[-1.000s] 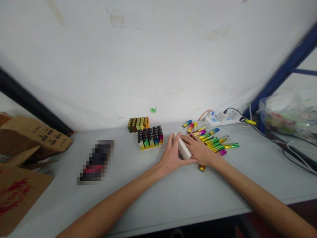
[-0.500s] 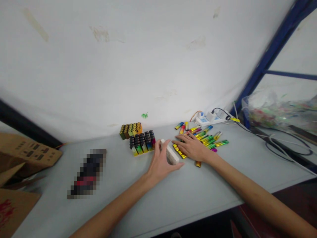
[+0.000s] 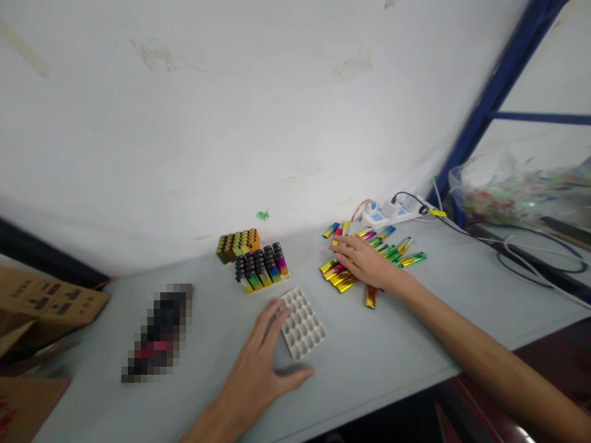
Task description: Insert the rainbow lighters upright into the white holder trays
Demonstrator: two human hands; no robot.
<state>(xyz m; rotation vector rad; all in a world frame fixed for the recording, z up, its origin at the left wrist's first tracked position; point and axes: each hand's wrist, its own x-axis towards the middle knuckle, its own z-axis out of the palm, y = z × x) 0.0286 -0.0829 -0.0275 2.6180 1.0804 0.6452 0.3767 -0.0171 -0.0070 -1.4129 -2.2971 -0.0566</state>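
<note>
Both hands are over the grey worktop (image 3: 369,357) in the head view: the left hand (image 3: 256,369) spread, thumb apart, fingertips at the near-left edge of a white rectangular tray with rows of rounded hollows (image 3: 303,324); the right hand (image 3: 367,261) reaching over a pile of glossy multicoloured slim lighters (image 3: 339,283), its grip impossible to tell. Beyond the left hand stand upright black-topped multicoloured lighters (image 3: 263,271); beyond the right lies a white plastic power strip (image 3: 373,217).
</note>
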